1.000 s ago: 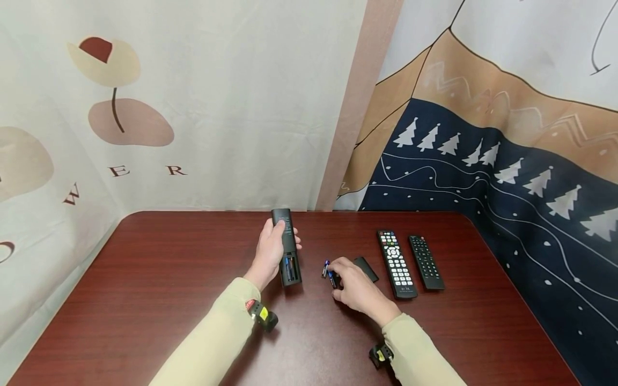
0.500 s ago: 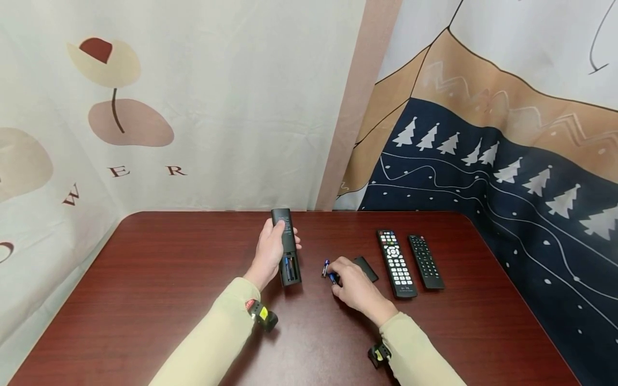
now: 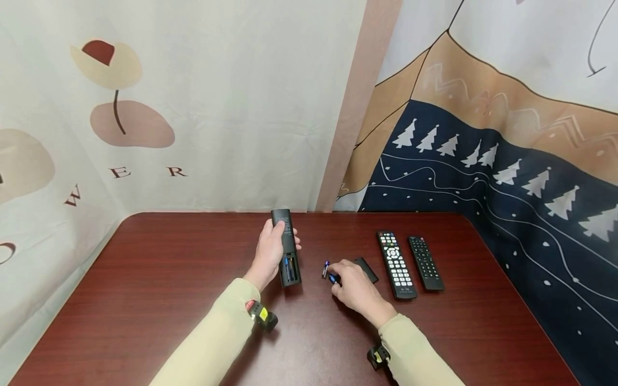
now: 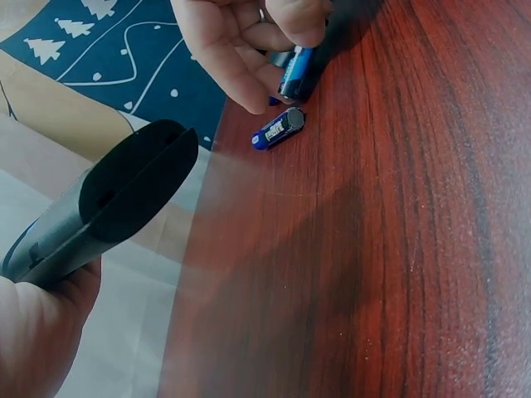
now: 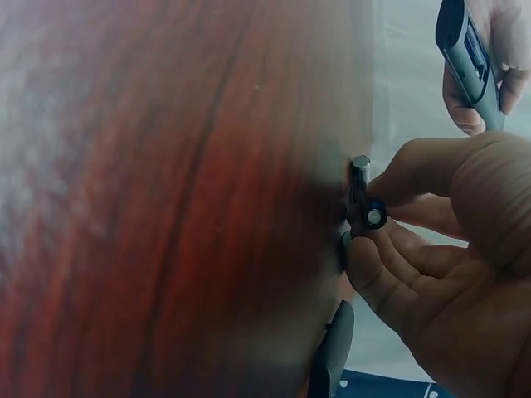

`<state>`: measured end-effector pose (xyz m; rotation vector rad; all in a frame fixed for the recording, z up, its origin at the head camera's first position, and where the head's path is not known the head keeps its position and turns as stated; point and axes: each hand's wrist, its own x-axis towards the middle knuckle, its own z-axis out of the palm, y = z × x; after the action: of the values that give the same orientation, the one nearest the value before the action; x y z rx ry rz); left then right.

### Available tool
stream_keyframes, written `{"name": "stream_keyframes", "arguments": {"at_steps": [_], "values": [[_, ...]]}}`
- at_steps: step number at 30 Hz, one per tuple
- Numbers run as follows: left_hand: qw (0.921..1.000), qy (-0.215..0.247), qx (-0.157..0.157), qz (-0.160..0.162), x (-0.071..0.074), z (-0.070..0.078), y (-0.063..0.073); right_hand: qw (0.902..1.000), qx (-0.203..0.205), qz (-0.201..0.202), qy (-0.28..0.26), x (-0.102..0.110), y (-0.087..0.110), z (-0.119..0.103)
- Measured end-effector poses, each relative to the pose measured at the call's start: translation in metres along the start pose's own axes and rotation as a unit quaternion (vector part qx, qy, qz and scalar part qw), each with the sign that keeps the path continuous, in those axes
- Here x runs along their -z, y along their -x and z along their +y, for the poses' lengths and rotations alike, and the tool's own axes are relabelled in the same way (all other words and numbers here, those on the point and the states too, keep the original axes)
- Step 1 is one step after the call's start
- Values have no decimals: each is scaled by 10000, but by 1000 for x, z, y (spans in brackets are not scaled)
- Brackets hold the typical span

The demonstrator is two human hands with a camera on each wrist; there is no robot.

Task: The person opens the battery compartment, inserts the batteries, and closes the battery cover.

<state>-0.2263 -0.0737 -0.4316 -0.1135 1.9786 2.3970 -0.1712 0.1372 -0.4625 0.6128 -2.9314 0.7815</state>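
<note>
My left hand (image 3: 266, 252) grips a dark remote control (image 3: 285, 236), its back turned up. The battery compartment (image 3: 289, 268) at its near end is uncovered, and something blue and battery-like shows inside. Over the table to the right, my right hand (image 3: 356, 287) pinches a blue battery (image 4: 296, 73) between thumb and fingers; its round end (image 5: 375, 215) faces the right wrist camera. Another blue-and-silver battery (image 4: 280, 128) lies on the tabletop beside those fingertips. Just beyond the right hand lies a dark battery cover (image 3: 367, 269), partly hidden by the hand.
To the right of the cover lie a black remote with white buttons (image 3: 397, 265) and a slimmer black remote (image 3: 426, 262), both keys up. The reddish-brown table (image 3: 169, 279) meets a printed curtain (image 3: 232, 107) along its far edge.
The battery in my right hand's fingers has turned so that less of its length shows in the head view. My left hand and its remote control stay nearly still.
</note>
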Motion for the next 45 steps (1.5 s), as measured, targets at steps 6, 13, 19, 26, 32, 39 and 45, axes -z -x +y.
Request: {"name": "stream_keyframes", "arguments": {"at_steps": [6, 13, 19, 26, 32, 39, 45], "values": [[10000, -79, 49, -12, 0, 0, 0, 9998, -143, -3, -166, 2, 0, -1], [9999, -114, 73, -37, 0, -1, 0, 9993, -18, 97, -360, 6, 1, -1], [9999, -104, 80, -52, 0, -1, -1, 9987, 56, 247, -449, 7, 0, -2], [9999, -70, 58, -48, -1, 0, 0, 9970, 95, 467, -613, 8, -1, -5], [10000, -10, 48, -55, -3, 0, 0, 9949, 246, 708, -680, 9, 0, -9], [9999, -47, 94, -59, -3, -1, 1, 9908, 489, 907, -880, 9, 0, -14], [9999, -47, 81, -82, -4, -1, 2, 9861, 738, 1187, -897, 8, -1, -20]]}}
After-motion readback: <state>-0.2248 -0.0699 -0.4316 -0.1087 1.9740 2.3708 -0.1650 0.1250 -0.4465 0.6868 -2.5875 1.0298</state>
